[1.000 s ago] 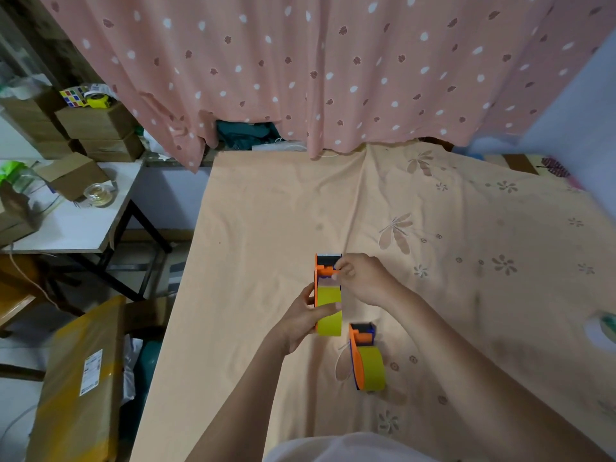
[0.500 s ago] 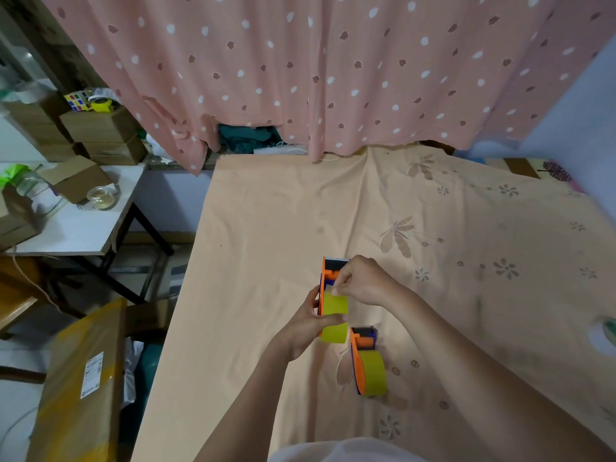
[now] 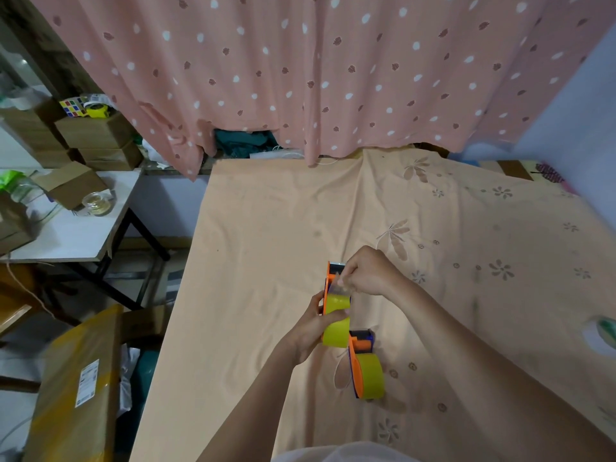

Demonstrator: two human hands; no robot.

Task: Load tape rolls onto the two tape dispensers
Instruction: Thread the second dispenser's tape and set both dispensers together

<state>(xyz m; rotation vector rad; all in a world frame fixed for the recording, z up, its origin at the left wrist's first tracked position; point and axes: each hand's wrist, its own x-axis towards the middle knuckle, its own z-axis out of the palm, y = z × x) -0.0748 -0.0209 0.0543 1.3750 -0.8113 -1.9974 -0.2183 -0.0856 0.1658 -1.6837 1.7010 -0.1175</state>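
Peach cloth — tape end now lifted

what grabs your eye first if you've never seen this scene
The two hands at centre: the left hand grips an orange dispenser loaded with a yellow tape roll, while the right hand pinches the tape end near its top. Just below, a second dispenser, also carrying yellow tape, lies on the peach cloth. Behind hangs a pink spotted curtain.
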